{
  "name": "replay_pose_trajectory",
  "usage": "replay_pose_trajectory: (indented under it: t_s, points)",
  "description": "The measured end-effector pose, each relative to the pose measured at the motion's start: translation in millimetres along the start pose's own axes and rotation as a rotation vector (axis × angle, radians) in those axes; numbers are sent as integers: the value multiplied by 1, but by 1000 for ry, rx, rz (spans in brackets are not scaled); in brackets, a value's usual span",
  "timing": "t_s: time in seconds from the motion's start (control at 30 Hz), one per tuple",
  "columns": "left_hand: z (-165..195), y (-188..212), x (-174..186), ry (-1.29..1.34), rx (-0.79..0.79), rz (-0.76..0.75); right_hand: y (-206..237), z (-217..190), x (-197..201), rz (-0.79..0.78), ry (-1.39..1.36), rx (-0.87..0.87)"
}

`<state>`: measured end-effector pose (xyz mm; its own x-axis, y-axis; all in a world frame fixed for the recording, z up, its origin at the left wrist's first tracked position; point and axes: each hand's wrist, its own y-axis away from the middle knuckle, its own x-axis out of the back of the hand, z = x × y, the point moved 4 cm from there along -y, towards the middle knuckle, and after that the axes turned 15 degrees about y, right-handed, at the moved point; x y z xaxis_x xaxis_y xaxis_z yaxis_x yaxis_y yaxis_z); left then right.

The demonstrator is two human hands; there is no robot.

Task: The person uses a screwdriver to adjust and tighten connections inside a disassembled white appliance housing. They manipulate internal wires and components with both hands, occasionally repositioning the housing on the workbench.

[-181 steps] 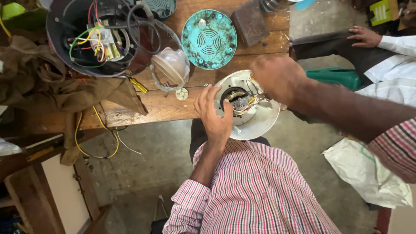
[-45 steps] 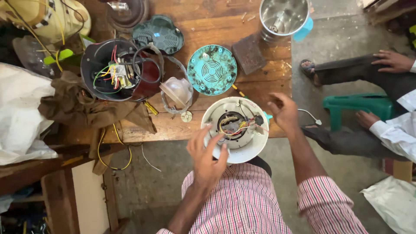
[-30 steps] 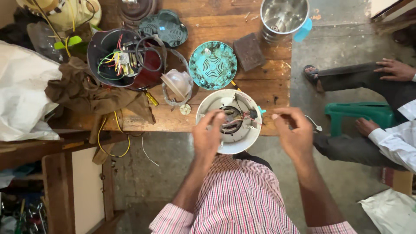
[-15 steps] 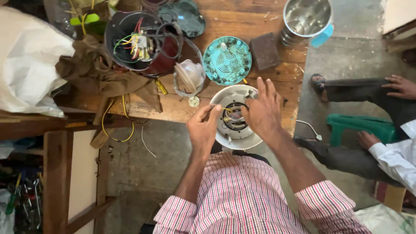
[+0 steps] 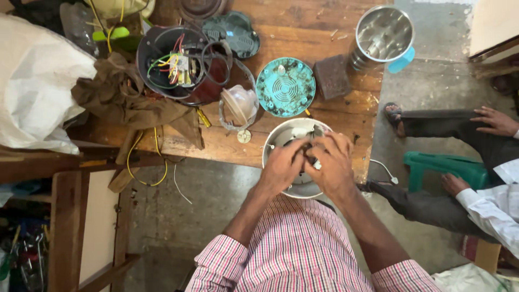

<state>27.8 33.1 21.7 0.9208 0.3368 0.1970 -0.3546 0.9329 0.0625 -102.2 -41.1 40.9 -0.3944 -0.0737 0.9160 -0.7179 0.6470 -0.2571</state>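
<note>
Both hands now down inside white round housing [image 5: 294,138] at near edge of wooden bench [image 5: 335,32]. Half second ago, right hand [image 5: 336,165] lay spread over top; now curled, fingers pinching small part at centre. Left hand [image 5: 282,166] curled beside it, touching; grip contents hidden. Teal vented disc [image 5: 285,86] just beyond.

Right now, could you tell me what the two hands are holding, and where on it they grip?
Both the left hand and the right hand grip inside the open top of the white round housing; the exact part is hidden.
</note>
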Motion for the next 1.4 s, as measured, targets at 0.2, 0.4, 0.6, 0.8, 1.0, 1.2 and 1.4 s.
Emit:
replay_pose_trajectory:
  t_s: [0.2,0.4,0.6,0.8,1.0,1.2,1.4]
  points:
    - [4,-4,11,-78,-133,-120,-4,4,1,-113,-55,23]
    - [7,-5,14,-93,-146,-30,-6,12,-6,-317,37,63]
    - [10,7,13,-14,172,82,-5,12,-7,-291,-61,53]
    - [26,15,9,-223,-157,-36,-7,9,8,-236,-180,58]
    - [25,33,41,-198,-252,172,-7,11,3,-251,-228,-39]
    - [10,44,69,8,63,501,-2,16,1,-130,-293,-134]
    - [9,31,49,59,14,486,-9,17,-7,-134,161,-351]
